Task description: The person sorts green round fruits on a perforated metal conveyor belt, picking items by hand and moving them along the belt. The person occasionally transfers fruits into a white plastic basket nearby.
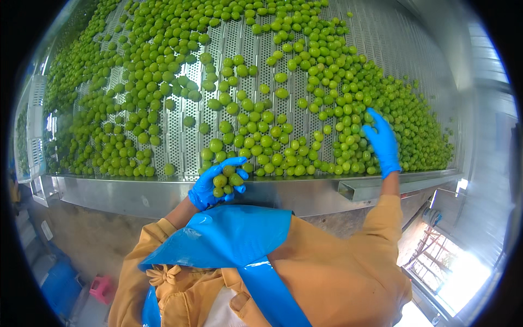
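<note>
My left hand point(212, 184), in a blue glove, is cupped around several round green fruits point(223, 180), some with a brownish tint. It is at the near metal edge of a perforated steel conveyor point(237, 41). My right hand point(380, 141), gloved in the same blue, reaches over the conveyor with thumb and forefinger apart. Its fingertips are at the loose green fruits point(347, 135), and no fruit shows between them. More fruits lie thick at the right and left of the belt and more scattered around its middle.
A steel rim point(122, 196) runs along the near side, with an open-ended metal channel point(353, 190) on it at the right. A white plastic crate point(34, 126) stands at the far left. On the floor are a pink stool point(101, 289) and a blue container point(61, 286).
</note>
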Action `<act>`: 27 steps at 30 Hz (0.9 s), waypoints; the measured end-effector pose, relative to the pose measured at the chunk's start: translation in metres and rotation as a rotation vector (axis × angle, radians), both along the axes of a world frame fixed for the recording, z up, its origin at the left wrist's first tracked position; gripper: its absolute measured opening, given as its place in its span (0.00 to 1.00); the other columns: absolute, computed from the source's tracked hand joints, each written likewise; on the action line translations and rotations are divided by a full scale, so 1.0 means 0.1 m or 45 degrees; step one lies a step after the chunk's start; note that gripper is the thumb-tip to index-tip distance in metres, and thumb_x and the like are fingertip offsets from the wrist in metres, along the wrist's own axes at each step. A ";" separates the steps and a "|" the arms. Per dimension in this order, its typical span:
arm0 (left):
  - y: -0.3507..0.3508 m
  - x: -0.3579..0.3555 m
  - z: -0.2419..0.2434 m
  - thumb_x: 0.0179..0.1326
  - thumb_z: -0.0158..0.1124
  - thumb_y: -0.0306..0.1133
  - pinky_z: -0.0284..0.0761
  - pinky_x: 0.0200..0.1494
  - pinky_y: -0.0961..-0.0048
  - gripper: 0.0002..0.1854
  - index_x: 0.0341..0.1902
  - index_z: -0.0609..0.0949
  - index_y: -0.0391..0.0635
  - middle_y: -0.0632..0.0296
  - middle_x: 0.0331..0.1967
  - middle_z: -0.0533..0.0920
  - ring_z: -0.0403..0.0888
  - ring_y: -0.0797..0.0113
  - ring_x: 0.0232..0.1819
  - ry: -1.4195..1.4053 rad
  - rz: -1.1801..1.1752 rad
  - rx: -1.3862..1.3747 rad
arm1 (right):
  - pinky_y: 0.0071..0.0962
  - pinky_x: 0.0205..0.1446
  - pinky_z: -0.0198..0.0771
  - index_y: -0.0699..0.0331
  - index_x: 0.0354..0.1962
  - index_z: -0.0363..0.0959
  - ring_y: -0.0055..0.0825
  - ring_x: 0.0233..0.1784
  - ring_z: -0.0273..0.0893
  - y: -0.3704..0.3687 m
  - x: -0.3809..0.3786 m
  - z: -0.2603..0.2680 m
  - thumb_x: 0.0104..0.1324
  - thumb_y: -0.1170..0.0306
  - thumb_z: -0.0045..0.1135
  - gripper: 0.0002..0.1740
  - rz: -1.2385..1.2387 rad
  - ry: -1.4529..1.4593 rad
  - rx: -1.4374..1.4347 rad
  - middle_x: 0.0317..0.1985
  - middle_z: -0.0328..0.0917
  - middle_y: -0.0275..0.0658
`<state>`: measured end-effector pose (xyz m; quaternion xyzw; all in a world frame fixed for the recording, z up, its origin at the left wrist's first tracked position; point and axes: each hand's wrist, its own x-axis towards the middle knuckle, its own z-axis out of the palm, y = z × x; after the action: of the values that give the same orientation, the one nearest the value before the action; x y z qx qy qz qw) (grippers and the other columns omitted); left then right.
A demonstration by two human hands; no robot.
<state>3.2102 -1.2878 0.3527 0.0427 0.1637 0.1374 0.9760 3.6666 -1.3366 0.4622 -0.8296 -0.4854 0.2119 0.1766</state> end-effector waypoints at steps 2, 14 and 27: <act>0.02 0.04 0.00 0.66 0.52 0.51 0.80 0.25 0.75 0.36 0.72 0.58 0.46 0.52 0.53 0.75 0.81 0.58 0.45 0.023 0.030 0.054 | 0.37 0.63 0.66 0.54 0.63 0.65 0.41 0.61 0.70 0.06 0.59 -0.13 0.63 0.66 0.58 0.30 -0.157 -0.107 -0.037 0.60 0.70 0.46; -0.12 0.61 0.13 0.63 0.54 0.53 0.81 0.28 0.72 0.39 0.72 0.58 0.44 0.51 0.52 0.75 0.81 0.58 0.45 0.139 0.076 0.099 | 0.45 0.57 0.69 0.53 0.60 0.67 0.52 0.55 0.73 1.65 1.15 -1.30 0.63 0.68 0.47 0.26 0.015 -0.437 0.104 0.52 0.76 0.50; -0.21 0.91 0.05 0.64 0.56 0.50 0.81 0.26 0.72 0.40 0.73 0.55 0.45 0.51 0.55 0.73 0.81 0.55 0.47 -0.045 0.016 -0.041 | 0.40 0.68 0.61 0.52 0.72 0.45 0.49 0.69 0.60 -0.36 1.35 -0.30 0.54 0.66 0.65 0.52 -0.010 -0.002 -0.302 0.68 0.57 0.53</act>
<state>3.3011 -1.3086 0.3576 0.0234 0.1488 0.1414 0.9784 3.8011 -1.3728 0.4318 -0.8467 -0.4539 0.2665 0.0775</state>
